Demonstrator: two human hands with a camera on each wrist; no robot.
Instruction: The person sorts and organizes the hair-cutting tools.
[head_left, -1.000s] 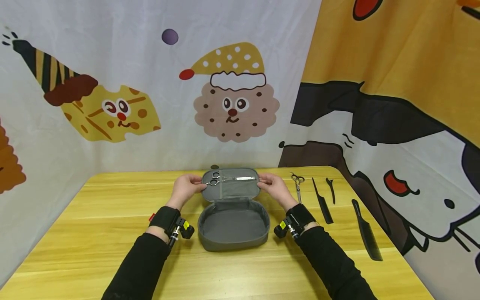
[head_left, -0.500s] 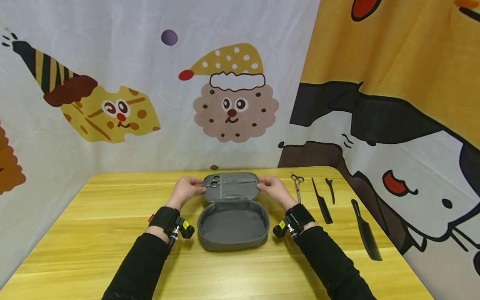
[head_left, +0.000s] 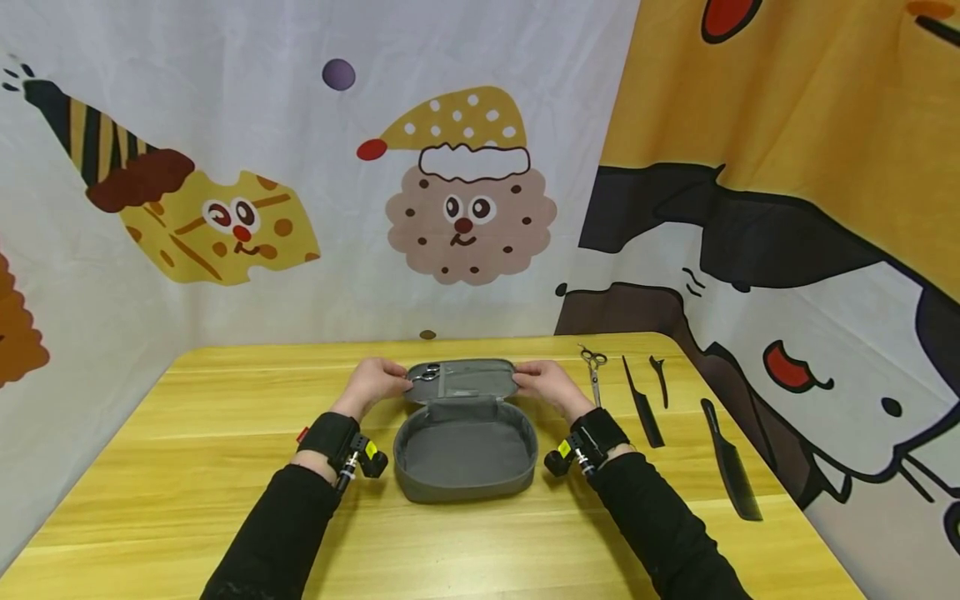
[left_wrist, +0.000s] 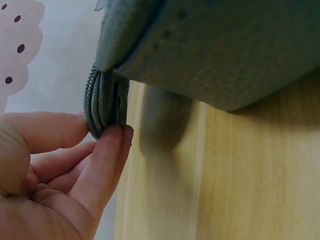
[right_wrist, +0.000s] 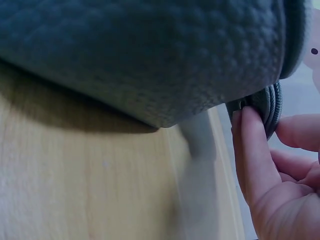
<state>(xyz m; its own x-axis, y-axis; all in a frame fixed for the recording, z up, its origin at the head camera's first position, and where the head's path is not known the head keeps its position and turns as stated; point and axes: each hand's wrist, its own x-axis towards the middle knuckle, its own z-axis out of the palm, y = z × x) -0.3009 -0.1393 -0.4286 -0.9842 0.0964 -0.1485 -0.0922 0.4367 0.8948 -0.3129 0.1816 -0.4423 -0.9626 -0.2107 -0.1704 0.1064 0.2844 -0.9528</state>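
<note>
A grey zippered case (head_left: pixel 465 483) stands on the table with its lid (head_left: pixel 480 379) open at the back. The case's inside shows bare. Finger loops of a pair of scissors (head_left: pixel 431 372) lie at the lid's left inner side, with the rest in the lid's pocket. My left hand (head_left: pixel 371 386) pinches the lid's left edge between thumb and fingers. My right hand (head_left: pixel 551 386) pinches the right edge likewise. In the left wrist view, thumb and fingertips close on the zippered rim (left_wrist: pixel 94 102); the right wrist view shows the same grip on the opposite rim (right_wrist: pixel 272 107).
On the wooden table (head_left: pixel 225 467), to the right, lie another pair of scissors (head_left: pixel 595 375), a black narrow-tailed comb (head_left: pixel 643 406), a small black hair clip (head_left: pixel 661 382) and a large black handled comb (head_left: pixel 732 467). A printed cartoon curtain (head_left: pixel 262 83) hangs behind the table.
The lid's far edge has dropped in the head view and the lid looks flatter, its scissors more foreshortened. Both hands have moved slightly down with it, still gripping its edges.
</note>
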